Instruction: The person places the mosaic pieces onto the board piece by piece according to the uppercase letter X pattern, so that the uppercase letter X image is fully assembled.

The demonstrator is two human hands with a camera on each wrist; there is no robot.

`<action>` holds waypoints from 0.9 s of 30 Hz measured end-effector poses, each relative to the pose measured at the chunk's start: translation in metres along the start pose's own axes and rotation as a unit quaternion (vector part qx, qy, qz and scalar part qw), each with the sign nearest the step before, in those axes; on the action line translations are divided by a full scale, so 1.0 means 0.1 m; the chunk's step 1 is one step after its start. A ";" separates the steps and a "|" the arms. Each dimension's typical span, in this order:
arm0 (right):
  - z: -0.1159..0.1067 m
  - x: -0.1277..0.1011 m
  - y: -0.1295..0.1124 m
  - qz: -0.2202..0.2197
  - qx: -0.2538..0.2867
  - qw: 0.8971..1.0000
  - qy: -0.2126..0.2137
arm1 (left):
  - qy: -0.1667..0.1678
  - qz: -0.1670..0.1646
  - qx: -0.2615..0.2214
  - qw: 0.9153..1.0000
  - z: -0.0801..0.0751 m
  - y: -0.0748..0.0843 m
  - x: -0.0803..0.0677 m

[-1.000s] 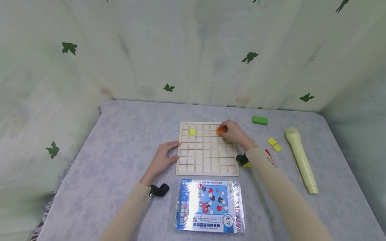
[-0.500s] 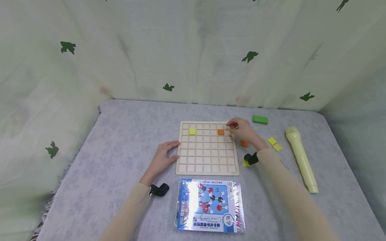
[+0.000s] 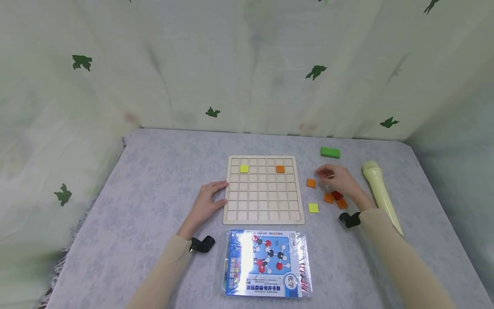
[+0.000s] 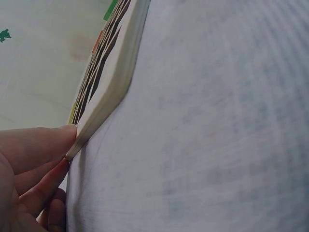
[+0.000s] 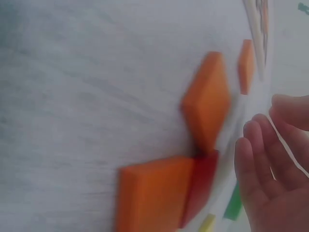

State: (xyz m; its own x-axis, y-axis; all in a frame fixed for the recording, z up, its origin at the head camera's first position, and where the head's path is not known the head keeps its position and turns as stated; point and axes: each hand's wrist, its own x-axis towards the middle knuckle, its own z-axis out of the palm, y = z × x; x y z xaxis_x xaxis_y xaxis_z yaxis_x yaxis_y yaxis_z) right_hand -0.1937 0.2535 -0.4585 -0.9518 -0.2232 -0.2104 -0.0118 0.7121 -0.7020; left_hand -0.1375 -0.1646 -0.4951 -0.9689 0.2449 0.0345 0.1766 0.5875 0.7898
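Note:
My left hand (image 3: 209,199) rests beside the wooden grid board (image 3: 263,187), its thumb and a fingertip against the left edge. The left wrist view shows fingertips right at the board's rim (image 4: 108,94). A yellow tile (image 3: 244,169) and an orange tile (image 3: 280,169) sit in cells near the board's far side. Right of the board, my right hand (image 3: 340,178) hovers among loose tiles, fingers relaxed and holding nothing. Near it lie orange tiles (image 5: 206,104) and a dark red tile (image 3: 337,195). Another orange tile (image 3: 311,183) and a yellow tile (image 3: 313,208) lie closer to the board.
A green block (image 3: 330,152) lies at the back right. Farther right is a cream microphone-shaped object (image 3: 380,189), partly covered by the right sleeve. A plastic-wrapped chemistry kit box (image 3: 266,263) lies in front of the board. A pale curtain (image 3: 247,64) hangs behind the table.
My right hand has let go of the orange tile on the board and moved right, over the loose tiles. The left hand stays at the board's edge.

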 end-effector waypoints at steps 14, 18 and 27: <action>0.13 -0.23 0.01 -0.036 -0.006 0.999 -0.021 | 0.004 0.010 -0.004 1.000 0.01 -0.01 0.00; 0.18 -0.34 -0.02 -0.081 -0.021 0.995 -0.057 | 0.004 0.008 -0.007 1.000 0.00 -0.01 -0.01; 0.27 -0.47 -0.01 -0.151 -0.065 0.983 -0.085 | 0.004 0.003 -0.015 1.000 -0.02 0.03 -0.02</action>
State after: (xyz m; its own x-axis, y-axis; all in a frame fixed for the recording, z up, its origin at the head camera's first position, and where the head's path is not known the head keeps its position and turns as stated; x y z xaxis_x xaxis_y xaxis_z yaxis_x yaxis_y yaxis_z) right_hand -0.1400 0.2450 -0.4663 -0.8343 -0.5372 -0.1240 -0.3351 0.6726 -0.6598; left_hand -0.1357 -0.1644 -0.4917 -0.9693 0.2423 0.0428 0.1763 0.5624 0.8079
